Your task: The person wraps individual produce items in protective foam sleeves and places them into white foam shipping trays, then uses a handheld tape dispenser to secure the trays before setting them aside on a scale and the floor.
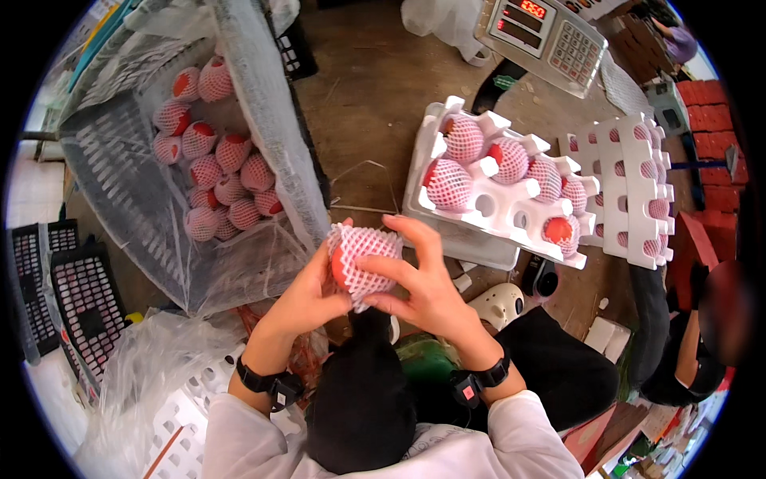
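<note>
Both my hands together, closed on red fruit [339,270] in pink-and-white foam net [373,254]: left hand [307,297] grips left side, right hand [423,283] presses net on right side. Fruit held up between right edge of film-lined crate [273,140] and near left corner of white foam tray [496,227]. Present step, I judge: adjusting net. Next move calls for gentle, even grip; net may slip.

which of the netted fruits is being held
The netted fruit near the picture's centre, between the left hand and right hand. It alone is held; the others in view sit in the plastic-lined crate or white packing trays.
</note>
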A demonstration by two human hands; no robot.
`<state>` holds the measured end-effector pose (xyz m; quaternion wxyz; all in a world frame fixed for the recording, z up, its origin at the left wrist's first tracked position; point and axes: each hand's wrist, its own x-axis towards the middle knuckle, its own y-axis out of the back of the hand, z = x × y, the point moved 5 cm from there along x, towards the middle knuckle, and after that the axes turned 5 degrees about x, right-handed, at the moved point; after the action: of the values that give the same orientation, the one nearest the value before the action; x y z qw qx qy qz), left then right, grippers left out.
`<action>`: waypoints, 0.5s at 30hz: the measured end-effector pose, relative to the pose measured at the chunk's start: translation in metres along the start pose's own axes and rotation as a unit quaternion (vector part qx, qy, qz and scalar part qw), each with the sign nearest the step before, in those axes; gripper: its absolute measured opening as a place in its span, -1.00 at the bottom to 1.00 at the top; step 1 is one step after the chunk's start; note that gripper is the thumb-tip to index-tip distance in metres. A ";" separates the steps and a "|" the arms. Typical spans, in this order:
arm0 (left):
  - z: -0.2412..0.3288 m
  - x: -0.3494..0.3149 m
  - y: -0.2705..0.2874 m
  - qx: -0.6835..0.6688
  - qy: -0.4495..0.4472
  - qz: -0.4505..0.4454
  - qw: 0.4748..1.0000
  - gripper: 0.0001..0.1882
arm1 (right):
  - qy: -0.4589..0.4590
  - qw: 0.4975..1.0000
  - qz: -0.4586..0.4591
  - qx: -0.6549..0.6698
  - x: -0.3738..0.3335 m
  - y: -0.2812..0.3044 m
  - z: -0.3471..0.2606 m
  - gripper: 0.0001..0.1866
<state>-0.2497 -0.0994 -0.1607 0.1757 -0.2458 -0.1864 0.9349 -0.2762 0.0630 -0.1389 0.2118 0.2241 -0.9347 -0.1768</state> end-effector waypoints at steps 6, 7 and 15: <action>0.010 -0.004 -0.013 0.301 -0.089 0.030 0.949 0.10 | -0.036 0.982 0.055 0.177 -0.005 -0.002 0.008 -0.44; 0.014 -0.004 -0.011 0.430 -0.112 0.085 0.892 0.10 | -0.030 0.980 0.034 0.193 -0.006 -0.004 0.006 -0.40; 0.012 0.010 -0.024 0.524 -0.149 0.009 0.838 -0.04 | -0.218 0.952 -0.066 0.206 -0.025 0.019 0.016 -0.11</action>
<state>-0.2584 -0.0779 -0.1443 0.2397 0.0237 0.3098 0.9198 -0.2699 0.0944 -0.1521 -0.0602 0.2803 -0.9573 -0.0381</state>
